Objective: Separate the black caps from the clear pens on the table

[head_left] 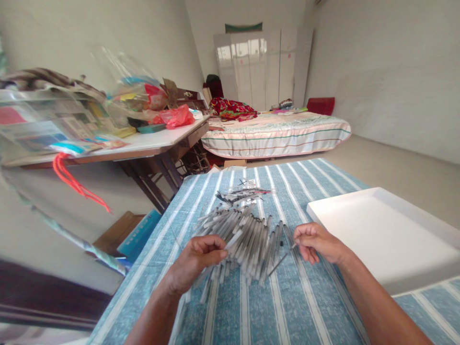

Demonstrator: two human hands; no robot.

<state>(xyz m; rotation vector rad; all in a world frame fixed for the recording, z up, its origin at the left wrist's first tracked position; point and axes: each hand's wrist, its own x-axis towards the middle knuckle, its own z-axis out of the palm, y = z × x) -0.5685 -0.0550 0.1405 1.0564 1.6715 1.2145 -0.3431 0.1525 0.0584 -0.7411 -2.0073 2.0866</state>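
Left hand lower centre of frame, thumb and fingers pinching a whitish pen tube. Right hand right of centre, fingertips gripping a thin dark stick, which slants down toward the lower centre. Between my hands, mid-frame: heap of pens, clear barrels, loosely fanned on the striped cloth. Just above the heap, a smaller pile of thin dark sticks. White tray at right edge, near my right hand. Bed upper centre; cluttered desk upper left.
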